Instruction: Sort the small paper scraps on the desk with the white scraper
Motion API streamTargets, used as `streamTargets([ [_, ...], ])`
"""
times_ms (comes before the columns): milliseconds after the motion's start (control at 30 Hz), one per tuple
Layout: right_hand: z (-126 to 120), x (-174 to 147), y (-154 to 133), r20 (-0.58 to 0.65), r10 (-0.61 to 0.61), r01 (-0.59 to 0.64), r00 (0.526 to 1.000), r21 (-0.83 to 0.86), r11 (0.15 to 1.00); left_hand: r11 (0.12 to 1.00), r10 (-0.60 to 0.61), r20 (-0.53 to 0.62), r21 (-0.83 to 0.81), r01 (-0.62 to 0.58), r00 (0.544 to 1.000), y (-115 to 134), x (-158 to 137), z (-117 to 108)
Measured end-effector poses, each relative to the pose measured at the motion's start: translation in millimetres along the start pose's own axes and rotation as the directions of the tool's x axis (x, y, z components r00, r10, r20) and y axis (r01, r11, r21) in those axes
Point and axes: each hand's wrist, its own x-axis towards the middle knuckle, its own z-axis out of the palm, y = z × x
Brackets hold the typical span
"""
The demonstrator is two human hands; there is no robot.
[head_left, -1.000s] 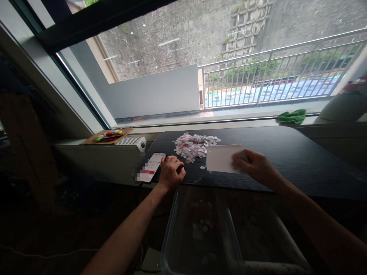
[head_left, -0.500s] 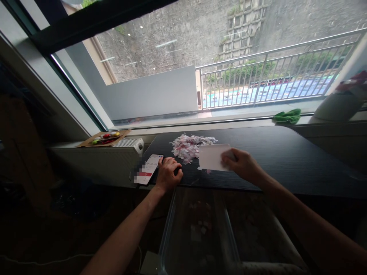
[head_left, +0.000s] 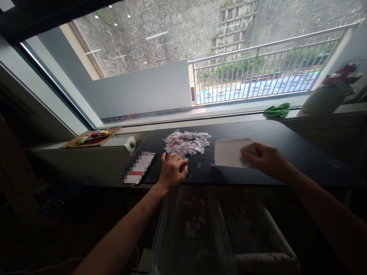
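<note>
A loose heap of small white and pinkish paper scraps lies on the dark tabletop. My left hand hovers or rests at the heap's near side, fingers loosely bent and thumb apart, with nothing visible in it. In my right hand is a flat white scraper with rounded corners, gripped at its right end and blurred there. It is to the right of the heap, apart from it. A few stray scraps lie between the scraper and my left hand.
A phone lies at the table's left end. Below the front edge stands a clear plastic bin with some scraps inside. A radiator, a green cloth and a pale container are along the window.
The white scraper in my right hand has moved right, away from the heap. My left hand has shifted from beside the phone toward the heap. The view has turned slightly.
</note>
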Motion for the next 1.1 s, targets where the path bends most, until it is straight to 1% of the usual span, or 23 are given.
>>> streamTargets([
  [133,-4,-2,-5,-0.038,0.059,-0.059,0.998,0.004,0.998,0.998,0.060,0.079,-0.036,-0.057,0.995,26,14,5],
  [233,-8,-4,-7,-0.025,0.106,-0.105,0.994,0.016,0.994,0.987,0.155,0.145,-0.053,-0.149,0.977,42,22,10],
  [333,-13,-6,0,0.000,0.099,-0.099,0.995,0.014,0.995,0.974,0.227,0.200,-0.039,-0.224,0.953,56,28,16],
  [400,-17,-7,6,0.023,0.095,-0.095,0.995,0.021,0.995,0.968,0.248,0.227,-0.023,-0.249,0.942,62,31,19],
  [467,-21,-5,9,0.019,0.101,-0.102,0.995,0.027,0.994,0.962,0.267,0.241,-0.016,-0.271,0.933,64,32,20],
  [533,-20,-3,6,-0.006,0.099,-0.099,0.995,0.049,0.994,0.960,0.274,0.223,-0.013,-0.278,0.936,60,33,17],
  [600,-14,1,-2,-0.002,0.089,-0.088,0.996,0.113,0.990,0.970,0.241,0.172,-0.009,-0.243,0.955,48,33,11],
  [700,-1,8,-9,0.104,0.091,-0.113,0.990,0.230,0.967,0.993,0.119,0.094,0.009,-0.120,0.988,20,30,1],
  [800,1,10,1,0.145,0.148,-0.181,0.978,0.248,0.952,0.999,0.033,0.027,0.039,-0.034,0.999,-11,19,-5],
  [867,-6,10,15,0.142,0.217,-0.249,0.966,0.274,0.929,0.999,0.004,-0.003,0.050,-0.004,1.000,-27,10,-5],
  [900,-11,10,22,0.168,0.240,-0.283,0.956,0.322,0.903,0.999,-0.001,-0.008,0.054,0.002,1.000,-33,5,-4],
  [967,-20,11,34,0.200,0.278,-0.337,0.940,0.395,0.855,0.998,-0.009,-0.032,0.057,0.011,0.999,-38,-3,-1],
  [1000,-24,13,38,0.196,0.290,-0.347,0.937,0.416,0.840,0.998,-0.009,-0.048,0.062,0.011,0.999,-39,-6,0],
  [1100,-27,20,44,0.132,0.319,-0.345,0.939,0.405,0.847,0.997,0.005,-0.094,0.083,0.003,0.996,-37,-9,3],
])
